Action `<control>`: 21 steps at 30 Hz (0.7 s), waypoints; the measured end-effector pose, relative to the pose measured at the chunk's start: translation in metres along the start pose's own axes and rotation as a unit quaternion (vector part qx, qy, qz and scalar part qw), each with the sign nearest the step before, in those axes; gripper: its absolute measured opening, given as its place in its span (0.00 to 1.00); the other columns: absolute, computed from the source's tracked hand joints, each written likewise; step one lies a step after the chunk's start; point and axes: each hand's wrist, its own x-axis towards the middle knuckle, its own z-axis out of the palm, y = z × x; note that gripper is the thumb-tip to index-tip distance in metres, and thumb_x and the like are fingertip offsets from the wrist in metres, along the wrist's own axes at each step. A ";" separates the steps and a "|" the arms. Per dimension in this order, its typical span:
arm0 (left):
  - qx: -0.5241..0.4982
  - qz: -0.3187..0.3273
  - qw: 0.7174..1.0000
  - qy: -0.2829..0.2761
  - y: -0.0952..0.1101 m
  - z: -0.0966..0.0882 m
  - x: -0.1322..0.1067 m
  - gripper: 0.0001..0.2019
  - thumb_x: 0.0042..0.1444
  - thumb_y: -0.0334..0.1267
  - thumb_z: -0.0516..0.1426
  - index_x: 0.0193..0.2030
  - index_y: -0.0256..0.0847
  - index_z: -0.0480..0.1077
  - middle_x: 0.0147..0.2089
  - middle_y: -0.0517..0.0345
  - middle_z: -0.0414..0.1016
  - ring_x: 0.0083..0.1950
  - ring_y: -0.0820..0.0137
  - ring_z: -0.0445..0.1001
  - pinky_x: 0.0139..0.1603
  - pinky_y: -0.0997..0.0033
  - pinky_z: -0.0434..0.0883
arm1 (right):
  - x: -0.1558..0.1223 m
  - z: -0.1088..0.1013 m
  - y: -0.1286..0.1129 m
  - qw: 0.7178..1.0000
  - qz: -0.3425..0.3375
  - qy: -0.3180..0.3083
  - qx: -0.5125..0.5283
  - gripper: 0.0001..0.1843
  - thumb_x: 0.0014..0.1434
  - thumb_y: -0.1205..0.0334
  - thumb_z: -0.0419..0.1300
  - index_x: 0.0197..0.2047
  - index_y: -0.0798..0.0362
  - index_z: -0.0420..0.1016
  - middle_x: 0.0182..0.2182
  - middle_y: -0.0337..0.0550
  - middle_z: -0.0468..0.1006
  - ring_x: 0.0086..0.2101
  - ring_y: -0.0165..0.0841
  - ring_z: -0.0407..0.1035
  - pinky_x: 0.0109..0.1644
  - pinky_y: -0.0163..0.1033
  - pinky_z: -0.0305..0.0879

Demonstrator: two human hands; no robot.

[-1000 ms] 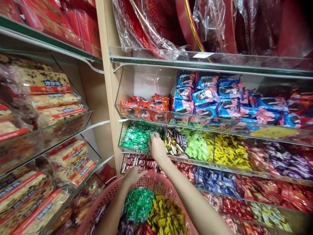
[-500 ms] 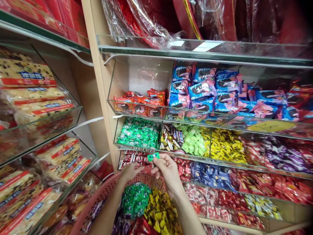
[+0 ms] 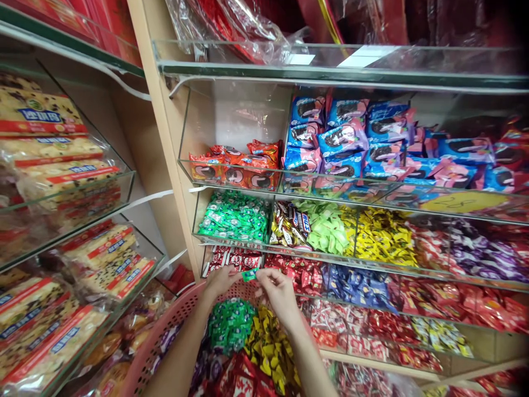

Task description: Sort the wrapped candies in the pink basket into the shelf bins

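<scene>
My right hand pinches a small green wrapped candy just above the far rim of a pink plastic basket. My left hand grips that far rim, fingers curled over it. Inside the basket lie heaps of green candies, yellow candies and red packets. Directly behind my hands is a glass shelf bin of the same green candies.
Glass shelves hold red and blue biscuit packs, light green, yellow, purple and red sweets. A wooden upright separates them from left-hand bins of nougat bars. Wrapped red goods sit on top.
My right hand left the green candy bin, drew back with one green candy and lowered it to the basket's far rim. The view shifted slightly downward.
</scene>
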 end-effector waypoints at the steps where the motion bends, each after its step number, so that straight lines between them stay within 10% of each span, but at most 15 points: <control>1: 0.005 0.003 1.000 0.000 0.000 0.000 0.000 0.25 0.53 0.61 0.45 0.32 0.42 0.69 0.33 0.58 0.76 0.35 0.69 0.72 0.28 0.76 0.54 | 0.000 0.000 0.004 0.999 -0.010 -0.016 -0.038 0.19 0.49 0.46 0.60 0.29 0.55 0.72 0.14 0.34 0.69 0.13 0.25 0.59 0.17 0.30 0.53; 21: 0.008 0.005 1.000 0.026 -0.002 0.004 -0.001 0.27 0.51 0.65 0.43 0.32 0.44 0.70 0.33 0.59 0.76 0.36 0.67 0.72 0.30 0.76 0.56 | 0.002 0.005 0.050 0.982 -0.047 -0.050 -0.174 0.19 0.53 0.54 0.55 0.46 0.56 0.67 0.17 0.36 0.72 0.18 0.34 0.68 0.21 0.34 0.57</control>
